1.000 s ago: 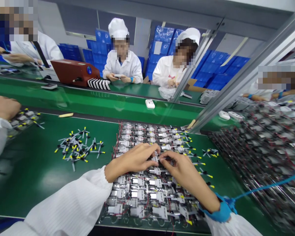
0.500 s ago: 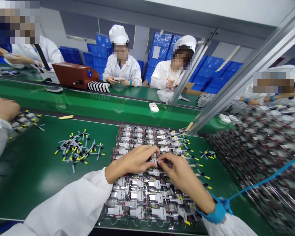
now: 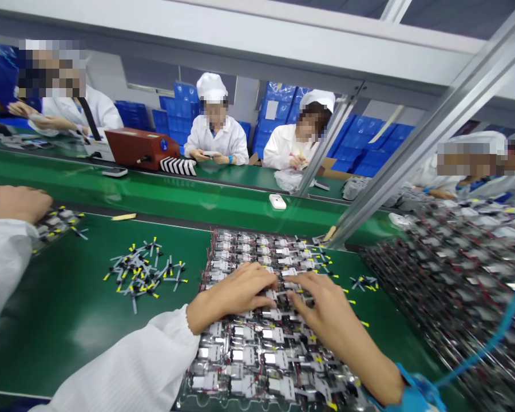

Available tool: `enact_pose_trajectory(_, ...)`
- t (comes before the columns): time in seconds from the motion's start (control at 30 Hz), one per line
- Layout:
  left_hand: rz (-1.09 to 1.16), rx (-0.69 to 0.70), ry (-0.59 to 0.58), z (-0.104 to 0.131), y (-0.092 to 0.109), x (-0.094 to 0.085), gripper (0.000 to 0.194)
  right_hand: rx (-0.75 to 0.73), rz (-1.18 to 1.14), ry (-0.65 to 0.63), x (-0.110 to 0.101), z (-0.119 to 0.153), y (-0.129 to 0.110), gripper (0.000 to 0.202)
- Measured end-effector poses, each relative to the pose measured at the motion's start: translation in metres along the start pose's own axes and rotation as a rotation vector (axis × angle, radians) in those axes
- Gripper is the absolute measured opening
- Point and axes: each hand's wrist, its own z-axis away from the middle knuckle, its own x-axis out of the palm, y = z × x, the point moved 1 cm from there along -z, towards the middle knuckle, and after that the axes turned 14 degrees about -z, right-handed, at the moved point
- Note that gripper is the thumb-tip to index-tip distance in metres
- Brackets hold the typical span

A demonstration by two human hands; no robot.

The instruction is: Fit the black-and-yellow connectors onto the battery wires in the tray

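Partway, it seems: tray [image 3: 232, 403] of white units [image 3: 277, 359] on the bench [image 3: 64, 303].
Grey, yellow-tipped strips [image 3: 326, 260] line its right side; a pile [image 3: 135, 270] lies unused at left. The left hand [image 3: 240, 290] arches over units, its grip unclear; the right hand [image 3: 326, 306] has fingers parted. Glossy plastic, thin red wires [image 3: 206, 260].

The left hand [image 3: 239, 289] and right hand [image 3: 327, 303] arch over a clear tray [image 3: 236, 404] of white parts [image 3: 276, 359], thumbs and forefingers parted. From them, yellow-tipped pieces [image 3: 138, 271] lie at nine o'clock, stacked trays [image 3: 459, 286] at three, a white device [image 3: 277, 201] at twelve.
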Motion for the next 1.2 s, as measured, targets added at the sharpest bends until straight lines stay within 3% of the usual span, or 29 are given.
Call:
enact_pose_trajectory(0.13,-0.126,-0.010,0.039,0.019,-0.005,-0.020,0.020,0.043,-0.064,0.116,-0.016,0.016,0.003,0.037)
enact_pose_trajectory(0.2,-0.213,-0.191,0.026,0.042,-0.020,-0.032,0.018,0.031,-0.118,0.116,-0.020,0.024,0.003,0.037)
enact_pose_trajectory(0.3,-0.396,-0.545,-0.032,0.087,-0.053,-0.046,0.034,0.015,-0.176,0.093,-0.020,0.031,0.005,0.035)
enact_pose_trajectory(0.37,-0.468,-0.674,-0.106,0.111,-0.073,-0.049,0.043,0.010,-0.214,0.078,-0.017,0.030,0.006,0.033)
enact_pose_trajectory(0.43,-0.481,-0.711,-0.175,0.124,-0.084,-0.048,0.040,-0.004,-0.246,0.076,-0.013,0.026,0.004,0.033)
enact_pose_trajectory(0.53,-0.457,-0.690,-0.209,0.123,-0.087,-0.044,0.026,-0.030,-0.272,0.092,-0.011,0.021,-0.001,0.032)
enact_pose_trajectory(0.67,-0.469,-0.693,-0.176,0.110,-0.080,-0.050,0.018,-0.019,-0.282,0.076,-0.016,0.018,-0.008,0.031)
enact_pose_trajectory(0.83,-0.492,-0.743,-0.090,0.103,-0.067,-0.078,0.018,-0.034,-0.290,0.093,-0.027,0.019,-0.013,0.031)
enact_pose_trajectory(1.0,-0.442,-0.785,0.132,0.084,-0.029,-0.099,0.020,-0.044,-0.332,0.089,-0.028,0.021,-0.035,0.033)
enact_pose_trajectory(1.1,-0.310,-0.643,0.274,0.052,0.007,-0.089,0.019,0.000,-0.470,0.003,-0.014,0.015,-0.049,0.040)
enact_pose_trajectory(1.2,-0.203,-0.517,0.315,0.014,0.038,-0.067,0.013,0.026,-0.671,0.039,0.004,0.000,-0.050,0.037)
